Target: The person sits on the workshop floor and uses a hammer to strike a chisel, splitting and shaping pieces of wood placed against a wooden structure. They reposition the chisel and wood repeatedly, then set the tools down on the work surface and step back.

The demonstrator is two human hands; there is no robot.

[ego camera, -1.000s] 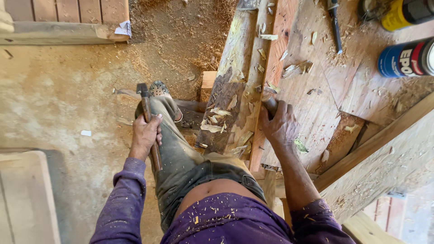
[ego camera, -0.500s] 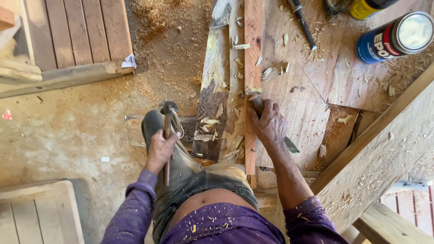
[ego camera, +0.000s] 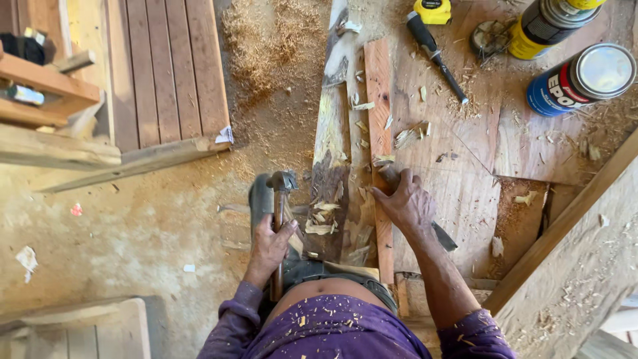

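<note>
Head view: left hand (ego camera: 269, 249) grips a hammer (ego camera: 279, 199) mid-handle, head raised beside the plank (ego camera: 339, 179). Right hand (ego camera: 407, 205) is closed round a chisel (ego camera: 392, 176), its edge set against the plank's chipped groove.

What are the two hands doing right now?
Left hand: closed around the hammer handle.
Right hand: closed on a chisel set against the wooden plank.

Wooden-handled hammer (ego camera: 278, 211) upright in fist — chisel (ego camera: 391, 178) gripped against rough plank (ego camera: 334, 153).
</note>
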